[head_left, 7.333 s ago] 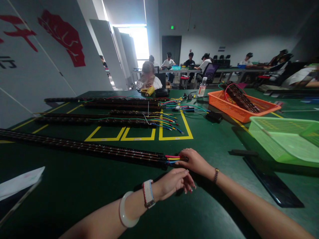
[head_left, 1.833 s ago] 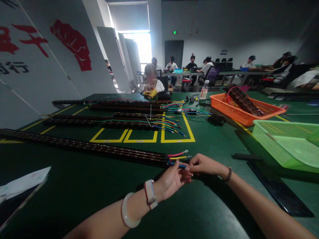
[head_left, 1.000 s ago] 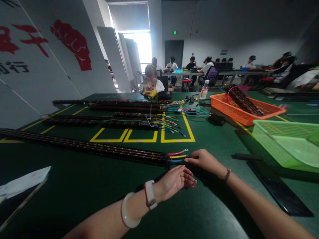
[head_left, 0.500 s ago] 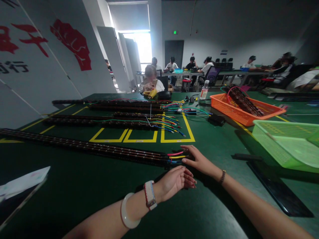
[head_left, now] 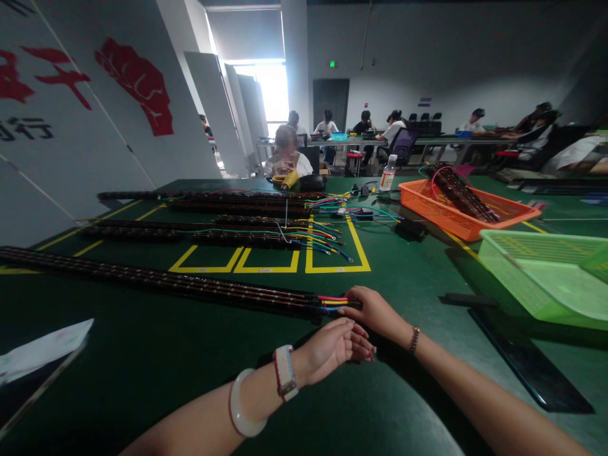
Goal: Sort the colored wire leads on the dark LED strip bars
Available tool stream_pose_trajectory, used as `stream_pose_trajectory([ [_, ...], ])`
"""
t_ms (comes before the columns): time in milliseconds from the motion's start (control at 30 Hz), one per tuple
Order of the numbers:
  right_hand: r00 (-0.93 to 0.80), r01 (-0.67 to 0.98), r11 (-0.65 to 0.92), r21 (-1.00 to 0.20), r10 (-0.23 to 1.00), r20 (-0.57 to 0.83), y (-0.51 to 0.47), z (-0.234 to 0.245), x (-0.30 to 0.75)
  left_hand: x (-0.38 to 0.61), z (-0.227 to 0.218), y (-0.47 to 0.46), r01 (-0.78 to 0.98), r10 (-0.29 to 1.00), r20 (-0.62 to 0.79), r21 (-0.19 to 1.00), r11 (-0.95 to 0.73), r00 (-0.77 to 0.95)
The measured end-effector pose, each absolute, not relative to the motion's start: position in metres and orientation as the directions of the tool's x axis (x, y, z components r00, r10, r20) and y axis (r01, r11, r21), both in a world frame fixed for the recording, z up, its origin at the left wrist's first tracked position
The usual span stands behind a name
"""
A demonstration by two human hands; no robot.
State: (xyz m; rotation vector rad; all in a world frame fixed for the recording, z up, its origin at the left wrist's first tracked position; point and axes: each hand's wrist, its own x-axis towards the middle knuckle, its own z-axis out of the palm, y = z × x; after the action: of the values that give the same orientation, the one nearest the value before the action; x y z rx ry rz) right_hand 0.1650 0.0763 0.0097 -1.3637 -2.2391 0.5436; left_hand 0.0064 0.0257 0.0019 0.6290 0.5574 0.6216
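Observation:
A long dark strip bundle (head_left: 190, 283) lies across the green table, with red, yellow and blue wires (head_left: 332, 303) coming out of its right end. My right hand (head_left: 375, 310) is closed around the tips of these wires, its thumb on the near side and its fingers over the top. The wire ends are hidden under those fingers. Just below, my left hand (head_left: 332, 351) is turned palm up with loosely bent fingers. It holds nothing that I can see. On that wrist are a watch (head_left: 285, 373) and a pale bangle (head_left: 237, 405).
More strip bundles (head_left: 190, 233) with lugged wires lie further back, over yellow tape outlines. An orange basket (head_left: 441, 215) holding a dark bundle, a green basket (head_left: 522, 285) and a black flat panel (head_left: 532, 361) are at right. A bottle (head_left: 388, 174) stands behind. A person (head_left: 287, 152) sits opposite.
My right hand has moved slightly left and its fingers have closed over the wire ends. My left hand has stayed almost still.

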Motion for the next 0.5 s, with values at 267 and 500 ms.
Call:
stream_pose_trajectory([
  [267, -0.409, 0.776, 0.51, -0.371, 0.855, 0.32, 0.07, 0.007, 0.162, 0.007, 0.009, 0.028, -0.343, 0.62, -0.325, 0.61, 0.715, 0.714],
  [500, -0.699, 0.689, 0.715, 0.119, 0.611, 0.371, 0.061, 0.017, 0.161, 0.011, 0.006, 0.029, -0.53, 0.724, -0.28, 0.525, 0.666, 0.631],
])
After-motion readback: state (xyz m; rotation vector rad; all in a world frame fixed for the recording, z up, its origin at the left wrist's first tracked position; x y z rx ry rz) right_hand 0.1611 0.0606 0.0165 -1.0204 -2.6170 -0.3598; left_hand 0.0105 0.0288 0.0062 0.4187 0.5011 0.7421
